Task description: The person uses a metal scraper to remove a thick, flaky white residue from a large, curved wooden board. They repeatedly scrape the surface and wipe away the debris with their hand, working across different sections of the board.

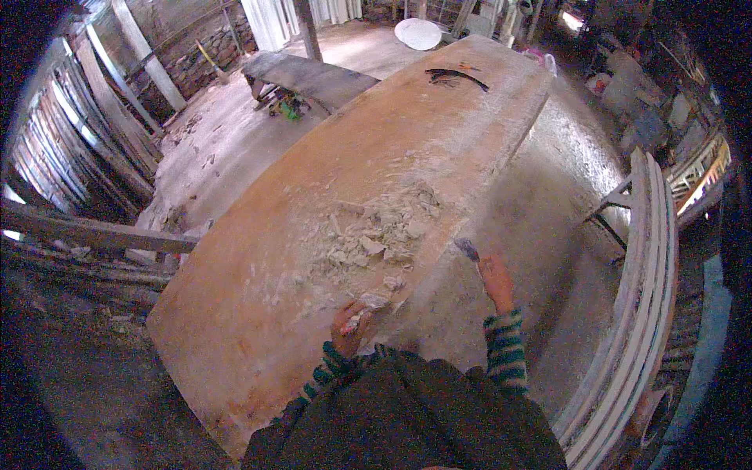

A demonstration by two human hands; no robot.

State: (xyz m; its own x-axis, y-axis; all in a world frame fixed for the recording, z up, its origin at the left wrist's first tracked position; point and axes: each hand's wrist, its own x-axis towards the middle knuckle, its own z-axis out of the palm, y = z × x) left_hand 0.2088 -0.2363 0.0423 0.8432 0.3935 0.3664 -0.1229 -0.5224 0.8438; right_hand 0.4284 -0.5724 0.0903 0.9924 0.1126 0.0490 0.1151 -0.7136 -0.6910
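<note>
A long brown table [243,258] stretches away from me, dusted with pale powder. On its middle lies a heap of pale grey, flaky clay-like lumps [372,243]. My left hand [348,325] is closed around a whitish, crumpled-looking piece, close to the near end of the heap; its kind does not show clearly. Off the table's right edge, my right hand [495,283] grips a short tool with a dark, flat head [468,249], pointing up and left. Whether it is a brush or a scraper cannot be told.
A dark curved strip [457,77] lies on the table's far end. Beyond the table's left side stands a low bench [313,78]. A white round basin [418,34] sits at the back. Long pale curved rails [646,313] run along my right, and planks [86,125] lean at the left.
</note>
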